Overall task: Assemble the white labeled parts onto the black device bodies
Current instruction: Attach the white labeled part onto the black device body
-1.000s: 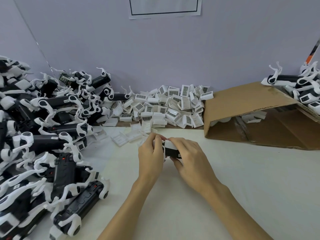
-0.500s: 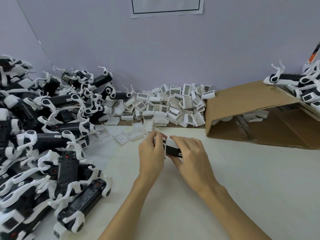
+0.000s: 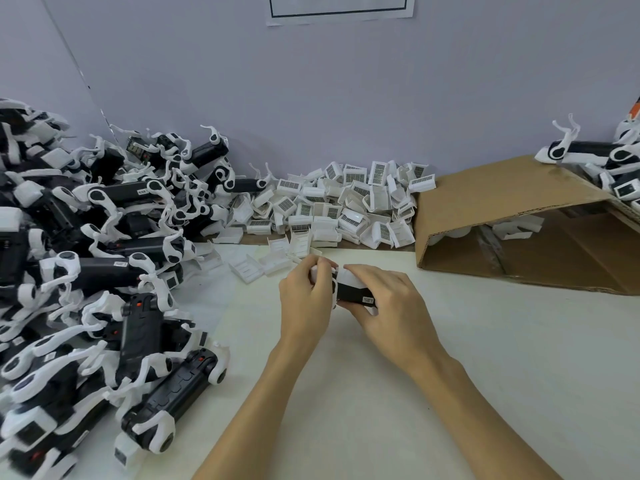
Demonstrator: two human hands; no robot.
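Two bare forearms reach forward from the bottom edge over a pale table (image 3: 485, 358). Between the hands, just above the tabletop, is a black device body (image 3: 353, 293): a short dark block with a small white sticker on its right end and a white part (image 3: 351, 276) seated along its top. The left hand (image 3: 306, 299) is curled around the body's left end, its fingers wrapped over a white piece there. The right hand (image 3: 388, 303) grips the right end, its fingertips resting on top of the white part and its thumb underneath. Most of the body is hidden by the two hands.

To the left, a large heap of black device bodies with white limb-like fittings (image 3: 86, 271) sprawls from the near edge back to the wall. Just beyond the hands lie a few loose white parts (image 3: 249, 268) on the table. Behind them, against the lilac wall (image 3: 311, 98), is a pile of white labeled parts (image 3: 346, 209), many showing barcode stickers. To the right, a brown cardboard box (image 3: 512, 209) lies on its side, open toward the viewer. More black and white devices (image 3: 595, 157) rest on top of it at far right. A white sheet of paper (image 3: 339, 8) hangs on the wall.
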